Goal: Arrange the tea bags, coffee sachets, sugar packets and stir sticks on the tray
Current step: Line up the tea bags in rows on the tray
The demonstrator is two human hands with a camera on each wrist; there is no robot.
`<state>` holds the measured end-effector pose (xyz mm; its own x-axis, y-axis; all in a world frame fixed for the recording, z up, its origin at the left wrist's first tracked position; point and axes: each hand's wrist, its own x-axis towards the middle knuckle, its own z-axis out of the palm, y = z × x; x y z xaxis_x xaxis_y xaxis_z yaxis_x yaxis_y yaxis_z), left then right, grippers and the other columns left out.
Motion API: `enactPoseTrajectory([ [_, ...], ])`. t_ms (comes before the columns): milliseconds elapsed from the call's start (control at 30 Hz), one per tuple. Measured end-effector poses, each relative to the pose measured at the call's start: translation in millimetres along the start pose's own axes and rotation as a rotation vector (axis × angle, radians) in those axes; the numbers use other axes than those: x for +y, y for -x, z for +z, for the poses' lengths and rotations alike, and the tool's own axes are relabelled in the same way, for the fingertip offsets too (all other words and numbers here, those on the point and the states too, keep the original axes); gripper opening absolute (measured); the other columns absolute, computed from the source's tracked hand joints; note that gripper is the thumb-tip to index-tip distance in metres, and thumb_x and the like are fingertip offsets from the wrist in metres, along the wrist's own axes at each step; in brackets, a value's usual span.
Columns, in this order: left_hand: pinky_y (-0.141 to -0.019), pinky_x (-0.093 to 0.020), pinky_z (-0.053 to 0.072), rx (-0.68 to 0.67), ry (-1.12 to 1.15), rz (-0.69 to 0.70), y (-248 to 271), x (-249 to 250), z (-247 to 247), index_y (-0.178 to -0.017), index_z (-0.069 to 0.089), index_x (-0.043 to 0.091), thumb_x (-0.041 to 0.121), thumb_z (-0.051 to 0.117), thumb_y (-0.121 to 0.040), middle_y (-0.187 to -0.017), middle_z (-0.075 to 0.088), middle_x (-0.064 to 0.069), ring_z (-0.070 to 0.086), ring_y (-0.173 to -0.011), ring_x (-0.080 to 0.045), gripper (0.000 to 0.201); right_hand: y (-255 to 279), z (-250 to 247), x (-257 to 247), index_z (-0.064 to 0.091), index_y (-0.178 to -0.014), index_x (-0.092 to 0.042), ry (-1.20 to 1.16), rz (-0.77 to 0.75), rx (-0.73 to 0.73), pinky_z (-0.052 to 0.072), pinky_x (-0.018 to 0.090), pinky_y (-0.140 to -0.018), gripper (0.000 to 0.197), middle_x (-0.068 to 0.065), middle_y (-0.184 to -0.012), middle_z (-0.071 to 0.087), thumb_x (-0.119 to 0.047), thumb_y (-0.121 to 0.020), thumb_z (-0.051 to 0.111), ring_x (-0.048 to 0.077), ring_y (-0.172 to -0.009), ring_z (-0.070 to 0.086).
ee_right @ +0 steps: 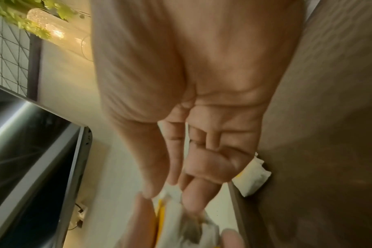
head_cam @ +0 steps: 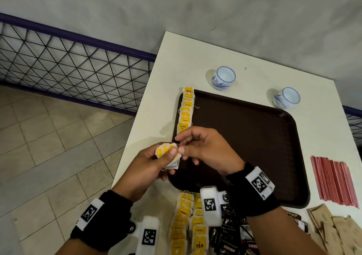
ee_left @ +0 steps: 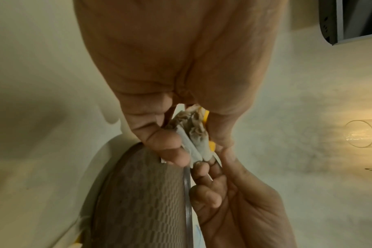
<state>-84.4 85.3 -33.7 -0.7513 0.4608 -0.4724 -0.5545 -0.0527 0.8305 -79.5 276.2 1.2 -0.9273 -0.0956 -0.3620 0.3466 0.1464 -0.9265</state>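
Nearest, at the bench's (head_cam: pixel 148 106) front edge, the spare tea bags (head_cam: pixel 186 229) lie in two loose columns, with the dark coffee sachets (head_cam: pixel 227 237) and brown sugar packets (head_cam: pixel 333 229) to their right. The red stir sticks (head_cam: pixel 336 182) lie side by side just right of the tray (head_cam: pixel 254 137), their long axes running toward the far side.

Above the tray's near left corner the left hand (head_cam: pixel 145 168) grips a small stack of bags (head_cam: pixel 166 153), thumb curled over the yellow tags and fingers under. The right hand (head_cam: pixel 203 147) pinches at the top bag with thumb and forefinger, its other fingers loosely curled. The left wrist view shows the stack edge-on, the bags pressed flat together.

The step looks to be peeling one bag off to extend the row. It would go best if the left thumb eases so only the top bag slides free. The strings may tangle, so the pull should be slow and flat.

Farther on, the row (head_cam: pixel 186 112) runs along the tray's left rim, near to far, each bag overlapping the next with its tag face up. The new bag should lie on that same axis at the near end, tag up, overlapping likewise. The print looks upright from the near side, though it is small.

Beyond the tray stand two cups (head_cam: pixel 223 77), upright.
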Motion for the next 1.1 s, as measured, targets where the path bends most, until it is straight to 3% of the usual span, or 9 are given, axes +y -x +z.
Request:
enactPoseTrajectory([
  [100,-0.052,-0.028,0.043,0.002,-0.019,-0.014,-0.2,-0.7,3.4,-0.096,0.075,0.018,0.047,0.066,-0.085,-0.084,0.069,-0.009,0.061,-0.065,-0.018,0.031,10.5,3.5,2.0,0.071,-0.106,-0.010,0.054,-0.014,-0.041,0.045,0.026,-0.048,0.026,0.008,-0.089,0.066,-0.004,-0.082,0.079,0.022,-0.069,0.061],
  [233,-0.051,-0.026,0.042,-0.023,-0.030,-0.028,-0.4,-1.1,8.8,-0.086,0.075,0.019,0.046,0.065,-0.086,-0.083,0.069,-0.009,0.058,-0.064,-0.019,0.029,15.6,6.6,3.2,0.070,-0.104,-0.004,0.074,-0.041,0.034,0.047,0.016,-0.053,0.024,0.012,-0.084,0.064,0.004,-0.081,0.076,0.019,-0.067,0.061],
  [400,-0.050,-0.026,0.041,-0.049,-0.056,-0.052,-0.2,-1.0,8.3,-0.094,0.073,0.007,0.046,0.067,-0.085,-0.084,0.068,-0.015,0.056,-0.065,-0.022,0.041,18.1,6.0,2.1,0.071,-0.103,-0.009,0.126,-0.060,0.020,0.058,0.042,-0.073,0.024,0.021,-0.090,0.066,-0.001,-0.082,0.077,0.021,-0.072,0.063],
  [567,-0.055,-0.028,0.043,-0.095,0.009,-0.121,-0.6,2.2,8.9,-0.106,0.073,0.012,0.051,0.061,-0.087,-0.092,0.071,-0.013,0.061,-0.071,-0.022,0.045,18.3,7.8,2.9,0.067,-0.088,-0.005,0.165,-0.038,0.101,0.054,0.033,-0.062,0.010,0.018,-0.083,0.069,0.003,-0.084,0.073,0.020,-0.062,0.064],
  [767,-0.052,-0.025,0.047,-0.056,0.140,-0.118,-1.7,0.0,2.7,-0.114,0.069,0.006,0.040,0.053,-0.094,-0.093,0.070,-0.016,0.062,-0.069,-0.020,0.043,22.9,5.0,2.7,0.065,-0.091,0.005,0.079,-0.004,0.145,0.040,0.012,-0.048,0.009,0.004,-0.069,0.065,0.002,-0.086,0.072,0.007,-0.052,0.058],
  [833,-0.053,-0.026,0.047,-0.016,0.125,-0.103,-2.7,-1.2,-0.9,-0.116,0.068,0.005,0.040,0.052,-0.095,-0.092,0.071,-0.015,0.063,-0.069,-0.020,0.044,24.9,1.7,0.1,0.066,-0.091,0.005,0.049,-0.014,0.165,0.041,0.012,-0.049,0.010,0.009,-0.070,0.067,0.002,-0.086,0.073,0.006,-0.053,0.058],
  [933,-0.055,-0.027,0.047,0.022,0.130,-0.092,-3.1,-1.4,-7.4,-0.115,0.070,0.008,0.035,0.050,-0.101,-0.096,0.071,-0.016,0.064,-0.069,-0.021,0.037,22.9,-10.3,0.0,0.068,-0.086,-0.005,-0.013,-0.011,0.246,0.039,0.024,-0.047,0.008,0.020,-0.075,0.070,0.000,-0.084,0.075,0.023,-0.060,0.058],
  [1033,-0.055,-0.026,0.048,0.043,0.120,-0.090,-3.1,-1.5,-11.3,-0.115,0.072,0.012,0.034,0.050,-0.102,-0.099,0.072,-0.016,0.065,-0.071,-0.022,0.034,14.3,-26.8,7.3,0.067,-0.084,-0.005,0.054,0.040,0.361,0.039,0.030,-0.047,0.008,0.018,-0.070,0.071,-0.002,-0.084,0.074,0.030,-0.059,0.055],
  [1100,-0.055,-0.026,0.048,0.047,0.113,-0.092,-3.2,-1.4,-10.7,-0.114,0.073,0.013,0.034,0.050,-0.102,-0.099,0.072,-0.016,0.065,-0.072,-0.022,0.033,8.7,-33.7,10.8,0.064,-0.083,-0.004,0.104,0.084,0.388,0.041,0.029,-0.046,0.008,0.018,-0.068,0.071,0.000,-0.084,0.071,0.027,-0.055,0.058],
])
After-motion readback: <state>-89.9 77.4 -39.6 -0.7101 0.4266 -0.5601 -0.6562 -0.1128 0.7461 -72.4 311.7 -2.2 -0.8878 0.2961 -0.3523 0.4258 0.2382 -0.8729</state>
